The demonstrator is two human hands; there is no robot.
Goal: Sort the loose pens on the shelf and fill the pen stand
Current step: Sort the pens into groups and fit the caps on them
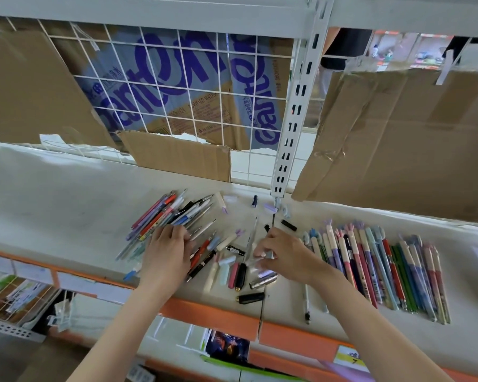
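Observation:
Loose pens lie on a white shelf (66,210). A mixed heap of pens (171,213) sits left of centre, and my left hand (167,249) rests flat on its near end, fingers straight. Scattered pens and caps (232,268) lie in the middle. My right hand (283,256) pinches a thin clear pen (251,241) between fingertips above that scatter. A tidy row of pastel pens with animal-shaped caps (384,266) lies side by side on the right. No pen stand is in view.
A wire grid (177,92) and cardboard sheets (398,139) back the shelf. A slotted upright post (290,128) stands behind the scatter. The orange shelf edge (210,312) runs along the front, with lower shelves of goods beneath.

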